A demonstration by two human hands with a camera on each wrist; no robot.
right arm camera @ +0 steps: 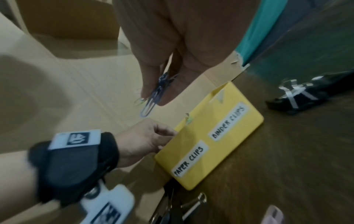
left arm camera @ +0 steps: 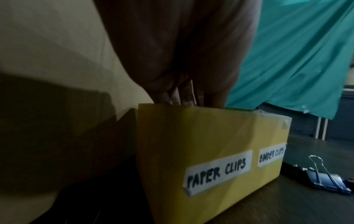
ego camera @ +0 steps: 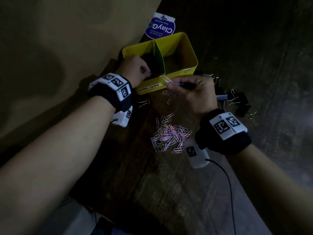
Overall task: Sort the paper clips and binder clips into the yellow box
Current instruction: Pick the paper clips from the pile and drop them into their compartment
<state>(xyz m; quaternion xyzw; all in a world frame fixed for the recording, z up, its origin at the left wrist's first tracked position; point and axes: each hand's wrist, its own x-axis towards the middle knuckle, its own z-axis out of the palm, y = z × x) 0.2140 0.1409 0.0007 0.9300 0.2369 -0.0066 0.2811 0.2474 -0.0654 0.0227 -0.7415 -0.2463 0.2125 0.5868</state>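
Left hand [ego camera: 133, 68] pinches paper clip [ego camera: 29, 72] over box [ego camera: 191, 53] left compartment; right hand [ego camera: 193, 92] grips clip bunch [right arm camera: 153, 97] just short of front wall; left nearer.

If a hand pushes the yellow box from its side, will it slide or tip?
The yellow box looks like thin folded paper and both compartments seem nearly empty, so it is probably light and would likely slide. Its thin walls may bend under the fingers.
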